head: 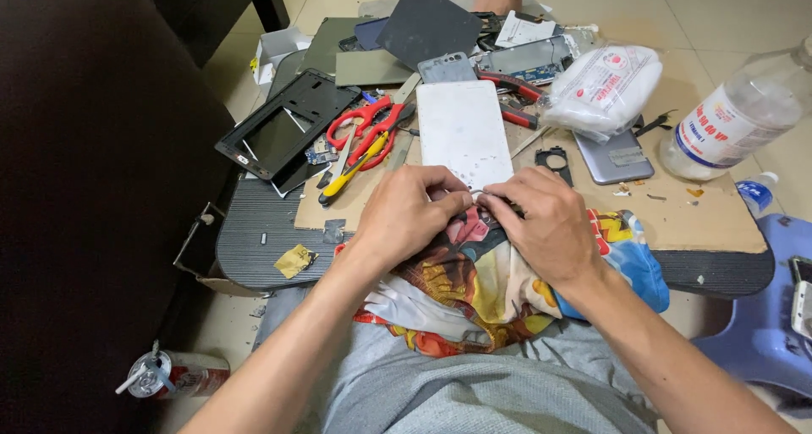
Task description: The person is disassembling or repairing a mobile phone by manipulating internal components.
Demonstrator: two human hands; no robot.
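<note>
While my forearms are reaching in from below, I am pinching both hands together at the near edge of a white phone back panel (463, 132). My left hand (404, 211) is curling its fingertips against the panel's lower rim, and my right hand (545, 218) is closing thumb and forefinger on something too small to make out there. The panel is lying flat, a smooth, pale, rounded rectangle with tiny specks near its bottom. It is resting on a sheet of brown cardboard (677, 214) covering the ribbed dark worktop (254, 239). A colourful printed cloth (499, 290) is bunching soft under my wrists. Just left of the panel, red-handled scissors (368, 129) are lying beside a black plastic frame (283, 125). To the right, a grey metal phone shell (613, 156) is sitting under a white padded packet (602, 87), near a clear plastic bottle (744, 117).
</note>
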